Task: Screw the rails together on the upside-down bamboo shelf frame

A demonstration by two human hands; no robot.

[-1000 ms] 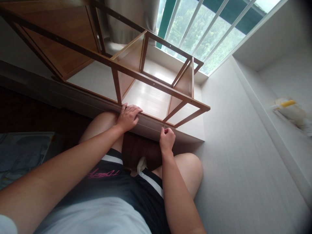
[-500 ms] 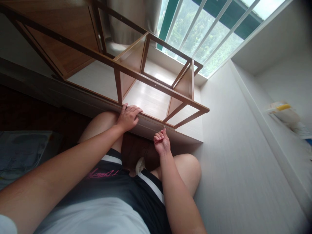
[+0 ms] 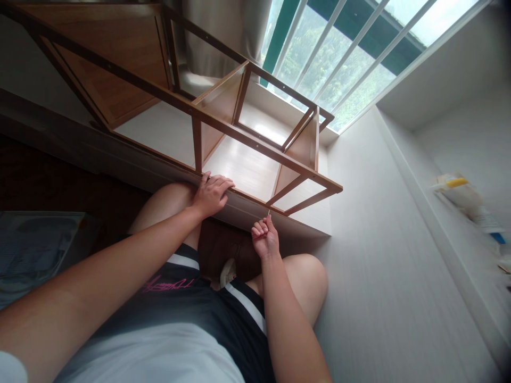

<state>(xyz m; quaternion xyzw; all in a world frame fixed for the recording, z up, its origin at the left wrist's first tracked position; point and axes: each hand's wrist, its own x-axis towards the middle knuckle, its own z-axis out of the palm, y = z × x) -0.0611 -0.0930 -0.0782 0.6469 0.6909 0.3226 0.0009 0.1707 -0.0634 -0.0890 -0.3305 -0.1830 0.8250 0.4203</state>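
Lying on its side along the pale wood-grain window ledge (image 3: 244, 160), a brown wooden shelf rack (image 3: 226, 126) stretches from the upper left to near the side wall (image 3: 391, 239), its large slatted end panel (image 3: 114, 69) at the far left and two narrower shelves (image 3: 221, 94) crossing between its rails. The ledge shines brightest in the middle bay, where daylight falls through the rack's openings, and its front drops to a dark reddish-brown floor (image 3: 109, 199). Above and behind, a window (image 3: 335, 48) crossed by white bars (image 3: 317, 48) looks out on blurred greenery, and a grey-beige curtain (image 3: 223, 32) hangs to its left. The smooth grey-white side wall rises at the right; beyond it, in a recess, sits a blurred packet (image 3: 457, 182) with a yellow band. On the lower left, a clear-looking box (image 3: 35, 247) rests partly behind the person's left forearm. The left hand (image 3: 211, 194) lies on the rack's bottom rail at the ledge's front edge, fingers close together; whether they grip cannot be told. The right hand (image 3: 265, 238), its fingers curled in, pinches a thin pale rod (image 3: 269, 212) pointing up at the rail near the last crosspiece; whether the tip touches is unclear.
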